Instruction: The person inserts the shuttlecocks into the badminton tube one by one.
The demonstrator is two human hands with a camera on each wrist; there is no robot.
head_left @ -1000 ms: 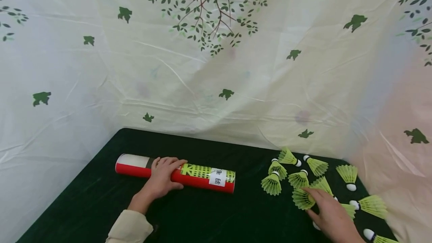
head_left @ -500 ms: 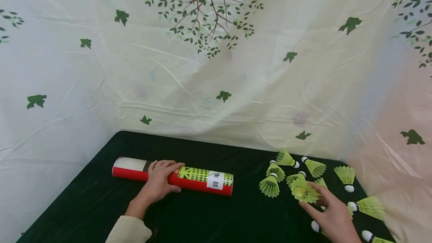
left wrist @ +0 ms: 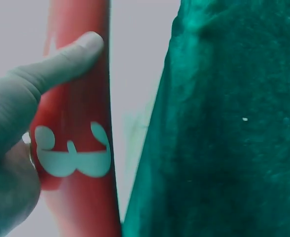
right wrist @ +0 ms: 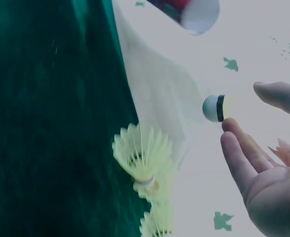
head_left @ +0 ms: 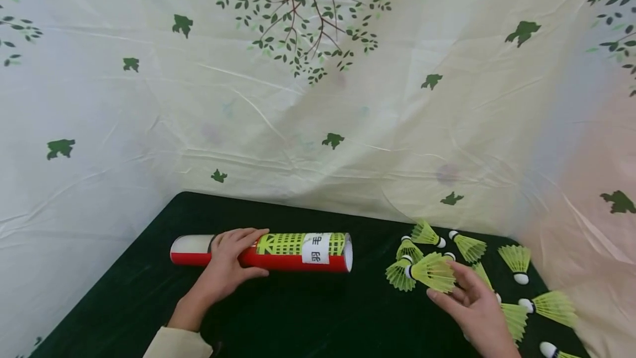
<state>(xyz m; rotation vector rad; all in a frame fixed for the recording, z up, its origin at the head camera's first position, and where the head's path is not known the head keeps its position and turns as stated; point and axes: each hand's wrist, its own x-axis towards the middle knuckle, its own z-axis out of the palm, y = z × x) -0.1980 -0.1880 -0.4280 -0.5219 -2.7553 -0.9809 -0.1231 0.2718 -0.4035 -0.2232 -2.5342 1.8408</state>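
Red tube (head_left: 285, 261), one, over dark green table (head_left: 323, 314), gripped by left hand (head_left: 224, 264); contents hidden. Yellow shuttlecock (head_left: 432, 272), one, pinched by right hand (head_left: 476, 308) near loose shuttlecocks (head_left: 469, 246); lowest shuttlecock (head_left: 549, 350) cut off by frame edge

The tube (head_left: 288, 261) was red and lime-gridded, the shuttlecocks (head_left: 433, 272) lime and white, the counter (head_left: 318, 316) dark green.

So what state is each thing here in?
Red and yellow-green cylindrical tube: held sideways; capped or open unclear.
Held yellow-green shuttlecock: white tip towards tube.
Other shuttlecocks: loose, scattered.
Left hand: curled round tube.
Right hand: pinching shuttlecock's skirt.
Dark green tablecloth: spread out.
Pale leaf-printed sheet: hanging, creased.
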